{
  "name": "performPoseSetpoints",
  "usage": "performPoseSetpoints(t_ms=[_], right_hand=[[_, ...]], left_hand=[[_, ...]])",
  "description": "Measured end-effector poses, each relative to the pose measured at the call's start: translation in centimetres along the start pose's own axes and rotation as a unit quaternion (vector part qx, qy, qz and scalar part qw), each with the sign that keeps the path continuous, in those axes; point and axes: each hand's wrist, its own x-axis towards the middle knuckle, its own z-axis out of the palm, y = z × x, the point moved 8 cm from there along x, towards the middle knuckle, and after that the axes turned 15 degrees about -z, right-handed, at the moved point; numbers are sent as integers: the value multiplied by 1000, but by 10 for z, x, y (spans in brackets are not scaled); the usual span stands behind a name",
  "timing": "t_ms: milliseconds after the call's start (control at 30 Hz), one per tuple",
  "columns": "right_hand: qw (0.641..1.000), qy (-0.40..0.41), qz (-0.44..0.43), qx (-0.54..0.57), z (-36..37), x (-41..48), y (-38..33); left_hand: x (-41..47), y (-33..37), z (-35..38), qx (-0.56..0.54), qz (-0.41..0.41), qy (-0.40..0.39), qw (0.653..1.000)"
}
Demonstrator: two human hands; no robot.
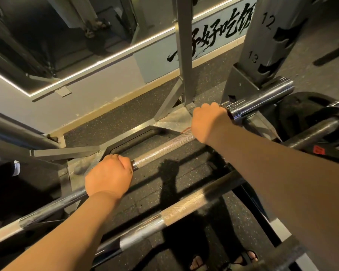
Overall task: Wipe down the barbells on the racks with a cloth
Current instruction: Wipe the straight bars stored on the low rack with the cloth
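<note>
Sandalled feet (223, 260) are seen at the bottom edge, on speckled rubber flooring (149, 204). Just above them the nearer barbell (186, 206) lies slantwise across the view, untouched. Beyond it the farther barbell (164, 149) is gripped at two places. The left hand (109, 174) is closed overhand round the shaft where the knurling ends. The right hand (209, 122) is wrapped round it in the same way, hard against the collar of the chrome sleeve (262, 100). Both fists are fully curled.

No cloth can be made out. A reddish wisp by the right hand is too small to identify. The step is judged to be a steadying or shifting of the bar rather than a wiping stroke. The next move would call for one hand to be freed and a cloth drawn along the knurled length.

Farther off stand the numbered rack upright (262, 45), a wall band of brushed lettering (213, 30) and a mirror (47, 36).
</note>
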Motion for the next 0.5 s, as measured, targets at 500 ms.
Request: performPoseSetpoints(t_ms=[500], right_hand=[[994, 95, -25, 51, 5, -44, -49]], left_hand=[[1, -2, 5, 29, -8, 15, 999]])
